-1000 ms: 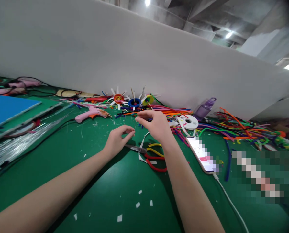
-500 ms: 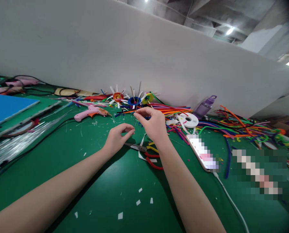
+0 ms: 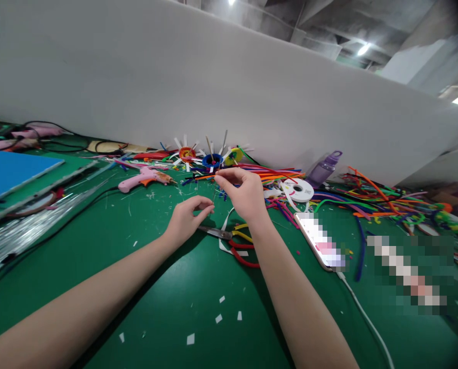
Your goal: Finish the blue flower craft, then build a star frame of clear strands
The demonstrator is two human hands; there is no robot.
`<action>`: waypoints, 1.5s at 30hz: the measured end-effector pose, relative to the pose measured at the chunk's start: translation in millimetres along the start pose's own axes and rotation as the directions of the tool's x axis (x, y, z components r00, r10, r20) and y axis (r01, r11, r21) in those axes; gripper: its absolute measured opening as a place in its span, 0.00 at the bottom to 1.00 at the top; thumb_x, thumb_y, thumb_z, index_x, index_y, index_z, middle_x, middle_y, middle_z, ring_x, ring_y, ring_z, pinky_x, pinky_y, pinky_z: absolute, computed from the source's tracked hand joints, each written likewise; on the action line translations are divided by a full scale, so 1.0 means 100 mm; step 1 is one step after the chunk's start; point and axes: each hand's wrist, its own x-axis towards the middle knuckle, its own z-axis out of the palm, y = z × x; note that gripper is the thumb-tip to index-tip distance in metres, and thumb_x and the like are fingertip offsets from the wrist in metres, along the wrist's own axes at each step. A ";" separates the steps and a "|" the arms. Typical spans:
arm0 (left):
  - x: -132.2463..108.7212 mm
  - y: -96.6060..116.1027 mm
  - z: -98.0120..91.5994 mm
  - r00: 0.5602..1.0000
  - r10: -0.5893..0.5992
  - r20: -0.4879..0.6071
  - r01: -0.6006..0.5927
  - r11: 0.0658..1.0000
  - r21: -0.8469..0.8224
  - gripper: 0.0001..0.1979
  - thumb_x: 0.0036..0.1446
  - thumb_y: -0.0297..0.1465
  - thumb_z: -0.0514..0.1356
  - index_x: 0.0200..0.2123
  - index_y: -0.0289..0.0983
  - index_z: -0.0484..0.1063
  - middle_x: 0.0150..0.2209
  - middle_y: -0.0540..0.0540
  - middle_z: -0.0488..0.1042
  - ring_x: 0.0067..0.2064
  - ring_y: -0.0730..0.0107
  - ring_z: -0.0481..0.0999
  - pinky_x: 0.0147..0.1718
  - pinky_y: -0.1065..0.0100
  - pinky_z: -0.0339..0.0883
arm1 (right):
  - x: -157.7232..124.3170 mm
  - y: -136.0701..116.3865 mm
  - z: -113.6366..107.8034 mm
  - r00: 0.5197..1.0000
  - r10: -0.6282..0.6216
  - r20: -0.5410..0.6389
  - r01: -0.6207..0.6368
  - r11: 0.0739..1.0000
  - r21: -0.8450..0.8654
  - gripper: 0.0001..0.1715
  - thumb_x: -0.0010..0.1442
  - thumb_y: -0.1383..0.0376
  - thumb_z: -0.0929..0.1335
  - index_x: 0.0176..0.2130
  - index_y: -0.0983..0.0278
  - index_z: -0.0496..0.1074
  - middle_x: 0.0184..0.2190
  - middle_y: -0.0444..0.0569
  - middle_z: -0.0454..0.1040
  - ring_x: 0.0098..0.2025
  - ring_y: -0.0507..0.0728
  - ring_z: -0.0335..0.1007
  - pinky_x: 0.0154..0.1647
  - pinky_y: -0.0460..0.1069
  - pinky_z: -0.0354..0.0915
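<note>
A thin grey wire (image 3: 224,141) stands almost upright in front of me, leaning slightly right at its top. My left hand (image 3: 188,220) pinches its lower end between thumb and forefinger. Higher up, my right hand (image 3: 244,192) has the wire between thumb and fingertips, with its upper part sticking out above. Whether it is one strand or more I cannot tell. Below both hands lie scissors (image 3: 244,236) with red and yellow handles, on a white strip (image 3: 225,221).
A pink glue gun (image 3: 142,178) lies left of my hands. Behind are a blue flower-like piece (image 3: 212,160), a red one (image 3: 186,153) and coloured pipe cleaners (image 3: 278,174). To the right are a white reel (image 3: 301,190), purple bottle (image 3: 323,169) and phone (image 3: 317,238). Paper scraps (image 3: 191,339) lie in front.
The upper part of the wire tilts a little further right. My right hand has shifted very slightly; my left hand keeps its place and pinch.
</note>
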 end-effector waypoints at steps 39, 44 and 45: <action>-0.01 0.06 0.02 0.997 -0.017 -0.072 0.020 0.999 0.040 0.07 0.55 0.34 0.59 0.30 0.37 0.71 0.30 0.47 0.77 0.33 0.68 0.76 0.36 0.67 0.71 | -0.07 -0.11 0.05 0.995 -0.070 -0.075 0.059 0.988 -0.140 0.06 0.56 0.65 0.68 0.33 0.62 0.76 0.31 0.44 0.80 0.33 0.52 0.76 0.39 0.48 0.70; -0.01 0.04 0.02 0.997 -0.019 -0.071 0.021 0.999 0.031 0.07 0.55 0.35 0.59 0.31 0.37 0.71 0.30 0.47 0.77 0.33 0.68 0.76 0.36 0.67 0.71 | -0.08 -0.12 0.05 0.995 -0.069 -0.077 0.056 0.987 -0.151 0.05 0.56 0.65 0.68 0.33 0.61 0.76 0.31 0.43 0.79 0.33 0.52 0.76 0.39 0.47 0.70; -0.01 0.04 0.02 0.997 -0.019 -0.069 0.021 0.999 0.028 0.07 0.55 0.35 0.59 0.31 0.37 0.71 0.30 0.47 0.77 0.33 0.68 0.76 0.36 0.67 0.71 | -0.08 -0.12 0.05 0.994 -0.070 -0.079 0.058 0.986 -0.153 0.06 0.57 0.65 0.68 0.33 0.61 0.76 0.31 0.43 0.79 0.33 0.52 0.75 0.39 0.47 0.70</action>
